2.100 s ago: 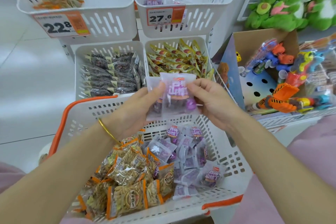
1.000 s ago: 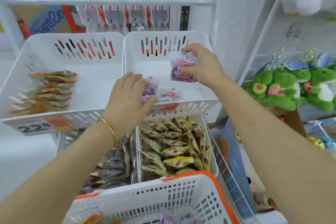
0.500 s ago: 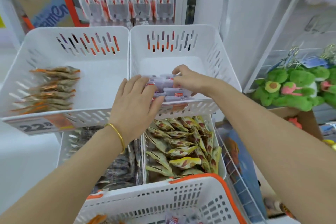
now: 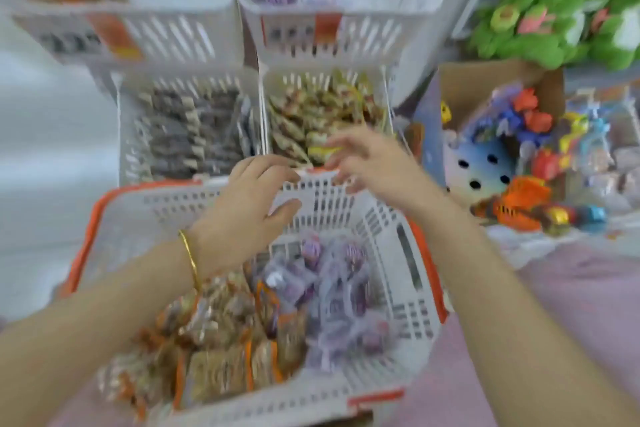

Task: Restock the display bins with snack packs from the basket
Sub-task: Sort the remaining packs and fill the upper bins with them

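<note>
1. My left hand (image 4: 252, 204), fingers loosely spread and holding nothing, hovers before the far wall of the basket (image 4: 156, 211).
2. My right hand (image 4: 374, 163), fingers likewise apart and empty, hangs above the basket's far rim.
3. The purple snack packs (image 4: 332, 288) lie in the basket below both hands, untouched, beside the orange packs (image 4: 214, 340).
4. The upper right bin (image 4: 363, 42) holds a few purple packs, blurred.

Snack packs (image 4: 325, 282) in basket (image 4: 145, 211); display bins (image 4: 346, 42) behind; toy box (image 4: 485, 76) apparently right.
</note>
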